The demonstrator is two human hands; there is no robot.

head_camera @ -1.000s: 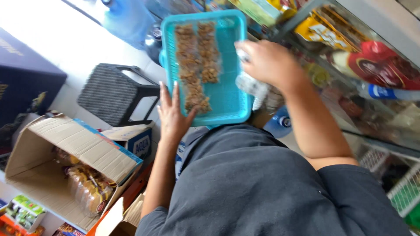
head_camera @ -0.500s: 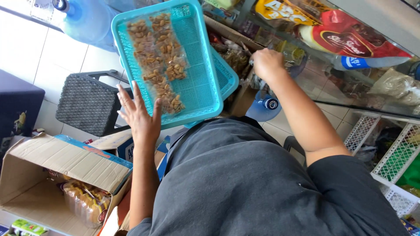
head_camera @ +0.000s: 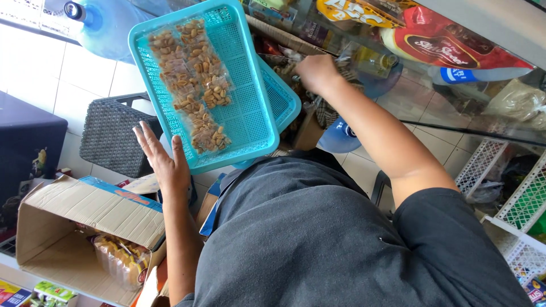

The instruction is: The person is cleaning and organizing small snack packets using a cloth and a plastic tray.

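We are looking down past our dark grey shirt point(head_camera: 318, 239), and nearest to us our left hand point(head_camera: 162, 162) is spreading flat, fingers apart, pressing against the near-left corner of the turquoise basket point(head_camera: 250, 113) and clamping on nothing. Compared with a second ago, the basket is sitting further left and more tilted in our view, and the left hand is staying at the same near corner, so we are judging that it is only steadying the basket while the other hand works. Clear packets of peanuts point(head_camera: 196, 85) are lying in two rows along the basket's left half, from its far edge toward its near edge; the right half is bare mesh. A second turquoise basket point(head_camera: 284, 99) is now showing beneath its right edge, which was hidden earlier. Farther out, our right hand point(head_camera: 315, 74) is no longer resting at the basket's far-right corner; it is reaching beyond it into the goods on the glass-fronted shelf point(head_camera: 455, 96), knuckles toward us, and we cannot tell whether its fingers are closing on anything. To the left, an open cardboard box point(head_camera: 85, 210) of packets, a grey woven stool point(head_camera: 111, 136) and a blue water bottle point(head_camera: 108, 25) are standing on the tiled floor.
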